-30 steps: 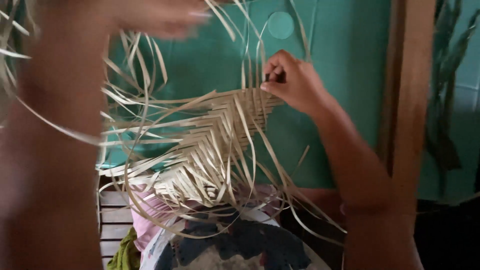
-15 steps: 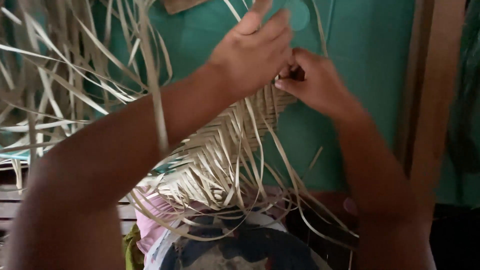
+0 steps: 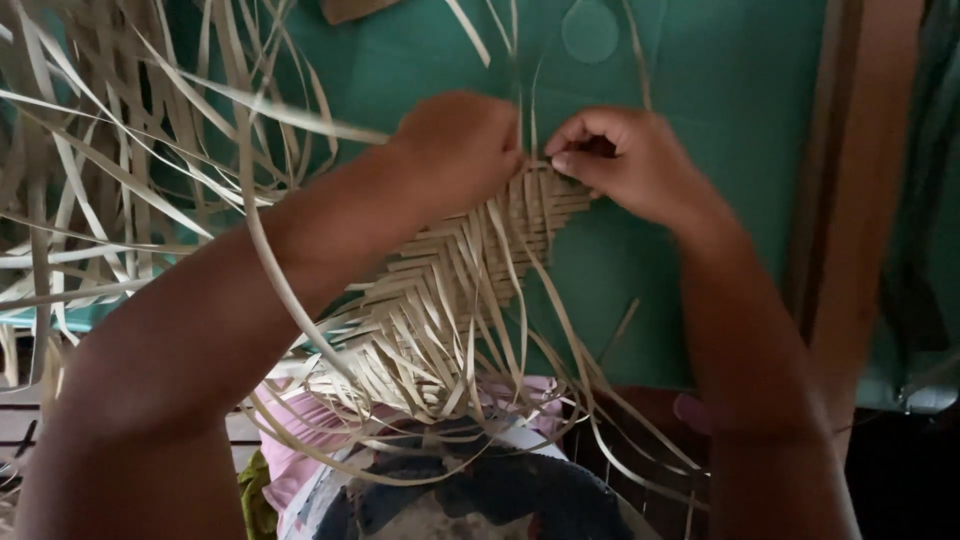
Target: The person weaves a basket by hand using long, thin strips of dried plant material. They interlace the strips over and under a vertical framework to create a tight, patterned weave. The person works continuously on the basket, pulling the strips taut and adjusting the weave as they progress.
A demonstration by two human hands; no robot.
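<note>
- Loose palm-leaf strips (image 3: pixel 120 200) fan out at nine to eleven o'clock, long, pale and crossing one another; I judge they could tangle or snag on the forearm that passes over them.
- The left hand (image 3: pixel 460 145), just left of centre at twelve o'clock, is curled closed over the upper edge of the woven mat (image 3: pixel 450 290). What its fingers pinch is hidden beneath the knuckles.
- The woven mat, a herringbone panel of flat strips, hangs from the hands down toward six o'clock. If the hold slackens, the last crossings could slide apart.
- The right hand (image 3: pixel 640 165), at one o'clock, has its fingers pinched shut on a thin strip at the mat's top corner; a hard pull might split or crease it.
- A green wall (image 3: pixel 720 120) stands behind.
</note>
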